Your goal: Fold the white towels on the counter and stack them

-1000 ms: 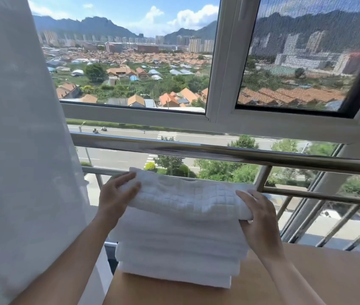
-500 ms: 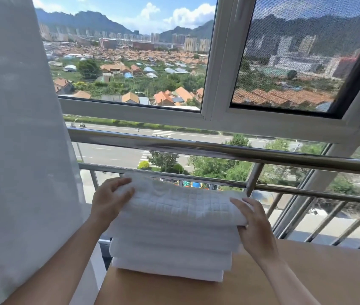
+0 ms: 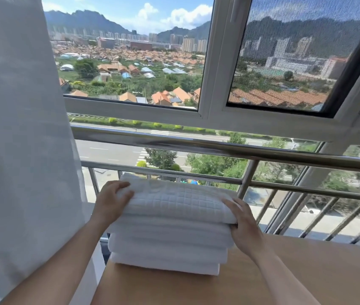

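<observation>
Gripping the waffle-weave top towel (image 3: 174, 203) at both ends: left hand (image 3: 110, 203) cups its left end, fingers (image 3: 121, 185) curled over the top; right hand (image 3: 244, 223) pinches the right end, thumb on top, other fingers tucked under the edge. The towel sits on a stack of folded white towels (image 3: 168, 249) at the left end of the wooden bench (image 3: 306, 271), near the steel railing (image 3: 218, 148), with a sheer curtain (image 3: 20, 128) just to the left.

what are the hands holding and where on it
The top towel: the left hand grips its left end, the right hand its right end.
</observation>
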Tool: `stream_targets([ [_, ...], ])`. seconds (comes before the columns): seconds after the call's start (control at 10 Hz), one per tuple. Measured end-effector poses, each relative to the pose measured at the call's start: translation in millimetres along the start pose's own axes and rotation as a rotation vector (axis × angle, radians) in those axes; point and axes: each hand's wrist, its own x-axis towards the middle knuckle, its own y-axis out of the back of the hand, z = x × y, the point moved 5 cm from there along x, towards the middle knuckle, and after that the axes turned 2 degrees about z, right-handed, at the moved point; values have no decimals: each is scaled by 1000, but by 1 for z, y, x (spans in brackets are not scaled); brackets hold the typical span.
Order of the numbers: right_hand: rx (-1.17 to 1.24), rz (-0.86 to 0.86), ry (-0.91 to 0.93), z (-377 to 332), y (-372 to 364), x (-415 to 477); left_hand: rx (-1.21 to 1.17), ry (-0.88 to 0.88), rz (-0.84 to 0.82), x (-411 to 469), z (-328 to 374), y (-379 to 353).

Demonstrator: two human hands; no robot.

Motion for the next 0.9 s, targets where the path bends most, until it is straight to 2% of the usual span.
stream_targets([
  [0.1,-68,-93,-75,0,-1,-2,76,-47,37,0,11,-2],
  [0.2,-218,27,-62,-17,5,1,197,-273,113,-10,38,-10],
  [0.3,-215,66,49,-55,0,9,125,-327,-147,-20,72,-49],
  [0.4,-369,-167,-4,-64,-25,13,388,-366,-313,-26,83,-92],
  [0.5,-434,-203,-38,-50,-25,6,495,-302,-289,-26,60,-82],
  [0.7,-417,-252,-207,-21,-2,-14,644,-147,-286,-24,18,-37],
  [0.9,-372,-248,-192,-31,32,-18,548,-56,-280,-37,68,-16],
])
